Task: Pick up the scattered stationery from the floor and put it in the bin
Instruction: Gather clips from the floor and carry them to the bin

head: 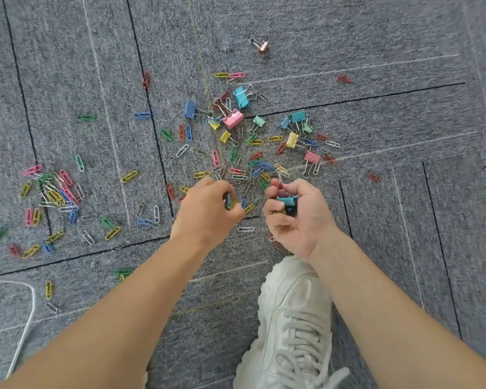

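Forearms fill the lower frame, with a white laced shoe [292,318] planted on the carpet at lower right.

Left hand [208,211]: centre frame, knuckles up, fingers curled in and pinching a yellow clip [230,203]; its type is unclear.
Right hand [295,217]: just beside it, palm partly up, fingers cupped round a small bundle that includes a teal binder clip [286,202] and something reddish at the thumb.

Stationery location:
- Main scatter of paper clips [236,164] sits directly above the hands, at centre.
- Second heap [54,192] at mid left.
- Pink binder clip [233,119], blue binder clip [190,109] and others at upper centre.
- One copper binder clip [263,47] lies alone near the top.
- Bin is not in view.

Handling (judgement):
- All items are light, rigid and not fragile.
- Paper clips are thin wire lying flat in the pile, so they are hard to get under. Best pinched at one end or raked together and taken in bunches.
- Binder clips are bulkier. Grip the body or the wire handles.
- A cupped handful may spill.

Surface: grey carpet tiles [376,37] with dark seams and pale lines. A white cord [28,318] runs through the lower left. No other part of the room is visible.
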Tool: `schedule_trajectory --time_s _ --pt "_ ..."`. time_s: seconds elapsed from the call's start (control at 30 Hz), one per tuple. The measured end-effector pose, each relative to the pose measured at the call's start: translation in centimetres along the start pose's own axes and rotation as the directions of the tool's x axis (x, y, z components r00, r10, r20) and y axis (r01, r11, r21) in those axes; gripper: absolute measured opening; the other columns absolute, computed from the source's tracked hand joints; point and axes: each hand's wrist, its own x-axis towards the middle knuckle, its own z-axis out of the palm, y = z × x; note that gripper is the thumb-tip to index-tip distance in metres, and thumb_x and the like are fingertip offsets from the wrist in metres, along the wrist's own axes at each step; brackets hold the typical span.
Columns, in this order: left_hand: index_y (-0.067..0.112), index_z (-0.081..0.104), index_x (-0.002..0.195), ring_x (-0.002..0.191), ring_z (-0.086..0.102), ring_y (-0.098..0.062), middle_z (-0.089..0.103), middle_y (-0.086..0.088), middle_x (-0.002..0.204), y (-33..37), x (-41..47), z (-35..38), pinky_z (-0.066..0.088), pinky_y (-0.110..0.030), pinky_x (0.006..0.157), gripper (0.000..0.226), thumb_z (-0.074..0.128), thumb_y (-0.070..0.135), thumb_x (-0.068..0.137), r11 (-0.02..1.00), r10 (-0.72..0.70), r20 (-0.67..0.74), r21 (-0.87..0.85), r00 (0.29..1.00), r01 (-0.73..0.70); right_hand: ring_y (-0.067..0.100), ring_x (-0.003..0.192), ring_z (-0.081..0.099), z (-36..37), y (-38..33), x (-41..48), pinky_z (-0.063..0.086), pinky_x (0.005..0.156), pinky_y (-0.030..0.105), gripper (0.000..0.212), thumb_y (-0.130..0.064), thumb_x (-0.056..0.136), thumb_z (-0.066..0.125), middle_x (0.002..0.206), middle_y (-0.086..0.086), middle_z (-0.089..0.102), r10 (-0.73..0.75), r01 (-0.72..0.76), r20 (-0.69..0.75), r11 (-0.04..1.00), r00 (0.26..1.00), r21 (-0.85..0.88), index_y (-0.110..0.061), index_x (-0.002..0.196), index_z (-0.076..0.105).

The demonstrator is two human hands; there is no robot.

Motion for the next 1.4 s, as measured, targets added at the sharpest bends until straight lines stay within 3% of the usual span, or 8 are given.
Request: schedule_trajectory --time_s 0.2,0.47,0.77,0.87,1.07,1.23,1.33,1.4 --pt "0.013 0.069 0.087 0.068 0.045 -0.003 0.051 -0.001 0.099 -0.3 -0.3 -0.3 0.035 -0.006 0.067 0.012 0.077 0.02 0.082 0.987 0.069 -0.007 -0.143 0.998 -0.069 0.011 0.051 0.039 -0.5 0.1 -0.4 0.023 0.033 0.015 0.005 -0.016 0.074 0.043 0.07 0.002 0.053 -0.027 0.03 0.047 0.996 0.999 -0.084 -0.013 0.075 0.047" --pt "0.017 0.064 0.086 0.054 0.047 -0.011 0.062 0.009 0.072 0.0 -0.4 -0.4 0.038 -0.017 0.05 0.009 0.071 0.02 0.081 0.965 -0.045 0.036 -0.258 0.998 0.053 0.011 0.057 0.038 -0.5 -0.3 -0.5 0.02 0.039 0.016 0.036 -0.046 0.085 0.056 0.068 -0.003 0.045 -0.068 0.082 0.077 0.979 0.995 -0.188 -0.02 0.063 0.043" --pt "0.018 0.07 0.094 0.049 0.052 -0.015 0.07 0.0 0.074 -0.8 -0.4 -0.7 0.047 -0.03 0.045 0.015 0.055 0.018 0.094 0.97 -0.068 0.088 -0.228 0.994 0.086 0.01 0.053 0.045 -0.8 0.0 -0.1 0.027 0.035 0.017 0.025 -0.026 0.104 0.046 0.07 0.001 0.06 -0.156 0.115 -0.078 0.918 0.985 -0.379 -0.014 0.084 0.054" --pt "0.017 0.069 0.109 0.041 0.046 -0.004 0.073 0.0 0.084 -1.5 -0.7 -0.9 0.04 -0.018 0.041 0.023 0.049 0.014 0.099 0.983 0.003 0.161 -0.18 0.987 0.027 0.01 0.052 0.044 -1.3 -0.2 -0.1 0.026 0.035 0.018 0.024 -0.025 0.105 0.046 0.07 0.0 0.058 -0.197 0.138 -0.071 0.862 0.978 -0.488 -0.012 0.086 0.055" --pt "0.026 0.067 0.109 0.101 0.06 -0.018 0.066 0.005 0.104 -1.4 -1.6 -0.9 0.049 -0.033 0.088 0.036 0.07 0.052 0.085 0.964 0.068 0.362 0.217 0.93 -0.155 0.012 0.05 0.043 -1.8 0.0 0.3 0.023 0.037 0.018 0.026 -0.027 0.102 0.051 0.066 -0.001 0.052 -0.285 0.121 -0.115 0.692 0.952 -0.711 -0.012 0.083 0.061" --pt "0.023 0.066 0.112 0.102 0.062 -0.031 0.061 -0.002 0.108 -0.9 -1.9 -0.1 0.054 -0.041 0.085 0.033 0.071 0.045 0.088 0.925 0.022 0.399 0.34 0.917 -0.17 0.012 0.047 0.044 -1.8 -1.9 -0.2 0.027 0.039 0.02 0.027 -0.027 0.101 0.053 0.062 -0.001 0.052 -0.377 0.121 -0.046 0.409 0.925 -0.904 -0.011 0.082 0.064" --pt "0.023 0.066 0.092 0.094 0.063 -0.031 0.061 -0.003 0.097 -0.4 -1.9 -0.1 0.056 -0.042 0.08 0.013 0.067 0.036 0.091 0.935 0.037 0.379 0.314 0.925 -0.165 0.014 0.047 0.046 -2.0 -3.9 -1.0 0.03 0.035 0.019 0.022 -0.018 0.1 0.055 0.063 0.0 0.059 -0.439 0.101 0.035 0.127 0.898 -0.987 -0.012 0.083 0.068" --pt "0.026 0.056 0.075 0.085 0.061 -0.028 0.06 0.0 0.088 -0.3 -1.9 0.1 0.055 -0.039 0.074 0.017 0.062 0.031 0.09 0.957 0.052 0.349 0.249 0.936 -0.146 0.015 0.048 0.046 -2.4 -5.2 -1.4 0.03 0.034 0.017 0.018 -0.013 0.098 0.057 0.065 0.002 0.063 -0.461 0.082 0.033 0.087 0.887 -0.993 -0.013 0.086 0.07"
